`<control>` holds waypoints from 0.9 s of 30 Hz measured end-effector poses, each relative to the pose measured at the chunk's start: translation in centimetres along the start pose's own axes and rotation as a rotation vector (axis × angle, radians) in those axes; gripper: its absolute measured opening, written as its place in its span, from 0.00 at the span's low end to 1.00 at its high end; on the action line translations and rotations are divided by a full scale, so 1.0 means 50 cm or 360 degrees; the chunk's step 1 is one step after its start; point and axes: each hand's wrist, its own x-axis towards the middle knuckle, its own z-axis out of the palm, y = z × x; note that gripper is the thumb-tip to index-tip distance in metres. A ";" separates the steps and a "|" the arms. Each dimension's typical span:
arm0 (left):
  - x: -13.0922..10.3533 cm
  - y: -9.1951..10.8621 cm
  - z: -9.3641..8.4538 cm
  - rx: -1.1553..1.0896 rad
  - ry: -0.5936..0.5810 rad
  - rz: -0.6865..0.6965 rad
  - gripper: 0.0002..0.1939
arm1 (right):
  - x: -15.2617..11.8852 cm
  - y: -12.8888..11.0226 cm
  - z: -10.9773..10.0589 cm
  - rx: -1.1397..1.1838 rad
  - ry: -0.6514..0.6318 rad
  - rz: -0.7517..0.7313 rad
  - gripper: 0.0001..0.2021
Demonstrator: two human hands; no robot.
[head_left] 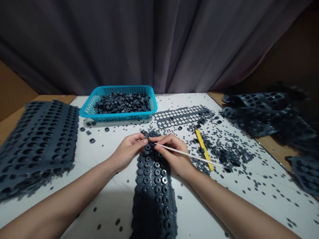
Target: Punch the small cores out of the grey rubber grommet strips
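A dark rubber sheet (152, 186) with rows of round, ring-like parts runs from the near table edge to my hands. My left hand (131, 147) is closed on its far end, thumb and fingers pinching the rubber. Closed around a thin whitish stick (184, 153), my right hand (174, 151) has its fingertips at the same far end, close to the left thumb. The stick points back to the right over the table. What its tip touches between my fingers is hidden.
A blue basket (117, 117) of small black parts stands behind. A punched-out sheet (175, 119), a yellow cutter (203, 149) and scattered discs (234, 151) lie to the right. Stacked perforated sheets (42, 132) are left; more dark sheets (264, 109) pile up far right.
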 end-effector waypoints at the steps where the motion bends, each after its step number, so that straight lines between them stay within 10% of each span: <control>1: 0.000 0.000 0.001 0.0000 0.0002 0.0000 0.15 | 0.000 0.001 0.000 -0.0005 0.0001 -0.0004 0.04; 27: -0.001 0.003 -0.001 -0.0205 0.0017 -0.0033 0.13 | -0.005 0.008 0.001 -0.0376 0.0135 -0.0298 0.03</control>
